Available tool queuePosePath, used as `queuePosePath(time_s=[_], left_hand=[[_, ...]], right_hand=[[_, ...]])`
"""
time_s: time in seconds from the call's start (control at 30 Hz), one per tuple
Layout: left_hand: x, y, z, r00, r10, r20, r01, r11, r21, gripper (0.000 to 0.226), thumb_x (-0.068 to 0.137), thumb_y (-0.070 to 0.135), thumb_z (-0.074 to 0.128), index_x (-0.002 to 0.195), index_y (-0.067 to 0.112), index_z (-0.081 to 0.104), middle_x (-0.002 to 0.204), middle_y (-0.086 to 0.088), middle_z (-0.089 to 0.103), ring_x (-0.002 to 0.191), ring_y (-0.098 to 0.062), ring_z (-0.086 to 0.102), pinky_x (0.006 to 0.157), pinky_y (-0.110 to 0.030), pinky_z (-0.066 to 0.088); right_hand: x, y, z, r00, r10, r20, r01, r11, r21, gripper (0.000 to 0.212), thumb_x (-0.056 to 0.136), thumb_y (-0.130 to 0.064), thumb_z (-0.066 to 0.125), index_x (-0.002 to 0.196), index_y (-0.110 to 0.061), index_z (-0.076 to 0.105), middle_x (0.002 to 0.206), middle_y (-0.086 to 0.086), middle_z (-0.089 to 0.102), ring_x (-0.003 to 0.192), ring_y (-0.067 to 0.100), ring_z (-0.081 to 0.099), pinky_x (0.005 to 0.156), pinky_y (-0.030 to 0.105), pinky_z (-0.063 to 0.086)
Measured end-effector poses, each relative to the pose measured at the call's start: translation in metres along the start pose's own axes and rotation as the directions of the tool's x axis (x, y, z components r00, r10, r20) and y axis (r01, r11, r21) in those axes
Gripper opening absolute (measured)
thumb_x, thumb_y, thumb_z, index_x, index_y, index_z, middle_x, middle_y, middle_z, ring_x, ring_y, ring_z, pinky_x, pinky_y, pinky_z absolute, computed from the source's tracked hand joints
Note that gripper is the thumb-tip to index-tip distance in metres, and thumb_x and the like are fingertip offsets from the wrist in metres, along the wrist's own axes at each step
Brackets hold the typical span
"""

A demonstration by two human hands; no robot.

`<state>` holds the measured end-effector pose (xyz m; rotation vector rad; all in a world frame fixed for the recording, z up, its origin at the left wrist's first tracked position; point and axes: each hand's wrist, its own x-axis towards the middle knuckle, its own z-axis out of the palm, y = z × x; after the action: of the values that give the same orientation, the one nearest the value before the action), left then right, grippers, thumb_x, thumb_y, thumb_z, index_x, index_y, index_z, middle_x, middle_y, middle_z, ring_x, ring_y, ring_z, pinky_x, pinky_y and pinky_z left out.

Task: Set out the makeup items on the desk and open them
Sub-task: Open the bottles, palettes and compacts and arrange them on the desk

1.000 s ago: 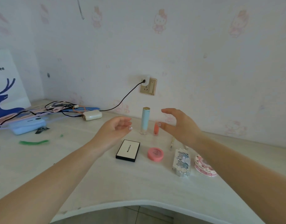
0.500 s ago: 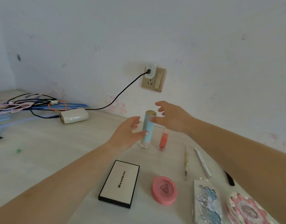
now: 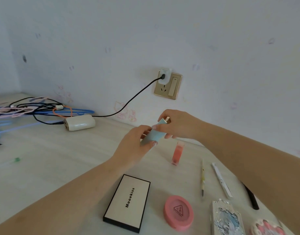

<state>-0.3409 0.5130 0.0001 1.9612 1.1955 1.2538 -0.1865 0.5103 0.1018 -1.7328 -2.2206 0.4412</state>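
A light blue tube with a gold cap (image 3: 155,134) is lifted off the desk and tilted, cap end up and to the right. My left hand (image 3: 134,146) grips its lower part. My right hand (image 3: 178,123) pinches its upper end near the gold cap. On the desk below stand a pink lip gloss tube (image 3: 177,153), a cream and black Mooekiss palette (image 3: 128,201), a round pink compact (image 3: 179,212), an ornate silver-blue case (image 3: 227,219) and a pink-white round case (image 3: 266,228), all closed.
A thin yellow pencil (image 3: 203,179), a white stick (image 3: 222,181) and a black pen (image 3: 251,197) lie at the right, partly under my right forearm. A white power bank (image 3: 79,122) with tangled cables (image 3: 35,109) sits at the back left. A wall socket (image 3: 168,85) is behind.
Both hands closed on the blue tube and lifted it off the desk, tilting it. The camera moved closer and looked further down.
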Motion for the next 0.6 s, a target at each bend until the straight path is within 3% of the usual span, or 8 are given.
queuePosePath(time_s=[0.17,0.23,0.37,0.43,0.5,0.6], left_hand=[[-0.011,0.006,-0.026,0.994,0.099,-0.041,-0.092,0.984,0.151,0.036,0.085,0.027,0.064,0.119,0.022,0.054,0.107,0.007,0.064,0.101,-0.013,0.059,0.088,-0.037,0.049],[-0.014,0.006,-0.036,0.991,0.13,-0.019,-0.123,0.971,0.207,0.037,0.086,0.03,0.063,0.12,0.023,0.053,0.109,0.006,0.064,0.101,-0.014,0.059,0.087,-0.039,0.049],[-0.02,-0.006,-0.057,0.992,0.115,0.049,-0.125,0.943,0.31,0.036,0.086,0.032,0.061,0.121,0.026,0.054,0.11,0.008,0.064,0.102,-0.015,0.059,0.087,-0.038,0.049],[-0.027,-0.02,-0.066,0.999,0.026,0.043,-0.037,0.962,0.27,0.033,0.087,0.029,0.062,0.119,0.027,0.055,0.109,0.011,0.064,0.103,-0.012,0.059,0.087,-0.037,0.05],[-0.034,-0.032,-0.075,0.997,-0.078,0.0,0.077,0.988,0.132,0.027,0.086,0.025,0.064,0.111,0.031,0.055,0.103,0.016,0.063,0.102,-0.01,0.061,0.079,-0.034,0.055],[-0.035,-0.044,-0.079,0.986,-0.163,-0.043,0.16,0.985,-0.065,0.027,0.085,0.02,0.066,0.107,0.031,0.056,0.101,0.015,0.064,0.1,-0.011,0.063,0.076,-0.033,0.056]], right_hand=[[-0.001,-0.031,-0.012,0.997,0.008,0.082,0.001,0.993,-0.114,0.05,0.084,-0.052,0.058,0.097,-0.005,0.061,0.079,0.002,0.072,0.074,0.016,0.068,0.063,0.021,0.049],[-0.006,-0.039,-0.012,0.996,-0.039,0.081,0.054,0.979,-0.198,0.05,0.085,-0.054,0.056,0.097,-0.006,0.061,0.07,-0.004,0.069,0.068,0.012,0.059,0.061,0.021,0.042],[-0.01,-0.046,-0.015,0.986,-0.161,0.029,0.162,0.93,-0.329,0.037,0.082,-0.048,0.063,0.102,-0.018,0.058,0.082,-0.01,0.058,0.074,0.007,0.05,0.056,0.02,0.034],[-0.01,-0.045,-0.022,0.981,-0.186,-0.057,0.161,0.939,-0.304,0.033,0.08,-0.041,0.068,0.104,-0.022,0.056,0.081,-0.016,0.05,0.068,0.003,0.047,0.052,0.018,0.031],[-0.009,-0.042,-0.022,0.975,-0.159,-0.154,0.133,0.977,-0.168,0.034,0.079,-0.035,0.07,0.107,-0.025,0.054,0.085,-0.018,0.048,0.069,0.001,0.047,0.05,0.014,0.031],[-0.007,-0.037,-0.004,0.979,-0.106,-0.176,0.102,0.994,-0.03,0.045,0.079,-0.027,0.07,0.121,-0.023,0.054,0.104,-0.008,0.051,0.083,0.007,0.049,0.061,0.015,0.038]])
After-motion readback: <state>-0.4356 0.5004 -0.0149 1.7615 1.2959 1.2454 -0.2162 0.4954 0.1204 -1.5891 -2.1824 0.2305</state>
